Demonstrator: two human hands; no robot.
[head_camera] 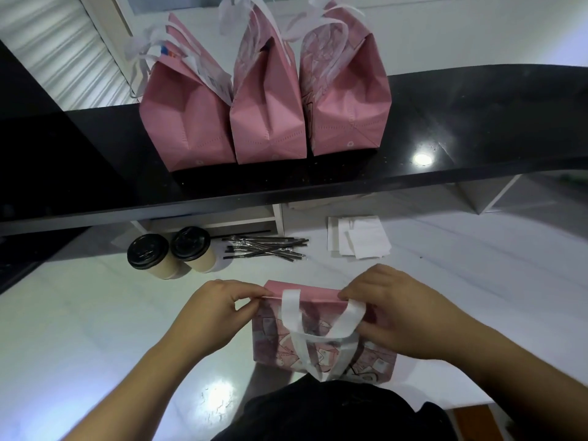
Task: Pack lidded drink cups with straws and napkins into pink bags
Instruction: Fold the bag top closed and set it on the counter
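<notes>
A flat pink bag point(321, 338) with white handles lies on the white counter right in front of me. My left hand point(219, 310) pinches its top left edge and my right hand point(394, 313) pinches its top right edge. Two lidded drink cups point(171, 254) with black lids stand behind it at the left. A pile of wrapped black straws point(267, 248) lies beside the cups. White napkins point(359, 237) lie further right.
Three pink bags point(267, 100) with white handles stand side by side on a raised black shelf point(445, 128) beyond the counter. The white counter point(79, 329) stretches to both sides of the bag I hold.
</notes>
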